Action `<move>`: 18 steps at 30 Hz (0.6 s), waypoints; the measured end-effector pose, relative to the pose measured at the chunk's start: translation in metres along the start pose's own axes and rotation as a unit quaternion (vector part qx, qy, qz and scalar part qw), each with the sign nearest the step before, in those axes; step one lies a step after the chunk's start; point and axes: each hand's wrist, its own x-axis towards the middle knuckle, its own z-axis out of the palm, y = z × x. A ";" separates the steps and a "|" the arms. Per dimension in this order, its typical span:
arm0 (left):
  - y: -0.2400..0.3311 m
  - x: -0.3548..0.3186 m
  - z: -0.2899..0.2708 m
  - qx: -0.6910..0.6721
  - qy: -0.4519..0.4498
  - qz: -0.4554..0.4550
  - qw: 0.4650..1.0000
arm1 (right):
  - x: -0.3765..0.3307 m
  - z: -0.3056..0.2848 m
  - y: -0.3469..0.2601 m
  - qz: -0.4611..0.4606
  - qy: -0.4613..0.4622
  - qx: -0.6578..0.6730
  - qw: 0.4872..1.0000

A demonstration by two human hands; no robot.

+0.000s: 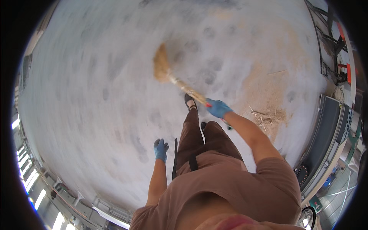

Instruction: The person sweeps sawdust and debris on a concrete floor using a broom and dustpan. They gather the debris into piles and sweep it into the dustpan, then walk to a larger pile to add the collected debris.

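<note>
right hand (218, 108) is wrapped tight round the broom (180, 85), bristles out front on the grey floor (96, 96), left hand (161, 149) dangling loose and empty, and that sawdust pile (268, 103) on the right looks only partly gathered

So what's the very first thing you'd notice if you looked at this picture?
Most likely the straw broom stretched out over the grey concrete floor in the middle, its handle held in the grip of the right hand in a blue glove. The left hand, gloved in blue too, hangs free at the person's side. To the right, a tan patch of sawdust and scraps lies on the floor.
</note>
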 end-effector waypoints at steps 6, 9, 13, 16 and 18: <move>0.078 0.024 0.000 0.010 0.040 -0.004 0.999 | 0.151 -0.023 -0.051 0.007 0.017 -0.136 0.991; 0.105 0.028 0.015 0.041 0.005 0.007 0.999 | 0.149 -0.066 0.007 0.049 -0.002 -0.153 0.987; 0.138 0.028 0.067 0.084 -0.009 0.003 0.996 | 0.088 -0.129 0.116 0.167 0.075 -0.150 0.972; 0.165 0.022 0.118 0.099 -0.040 0.015 0.994 | 0.039 -0.177 0.181 0.277 0.099 -0.127 0.947; 0.183 0.014 0.156 0.105 -0.061 0.029 0.992 | 0.007 -0.207 0.216 0.329 0.107 -0.121 0.931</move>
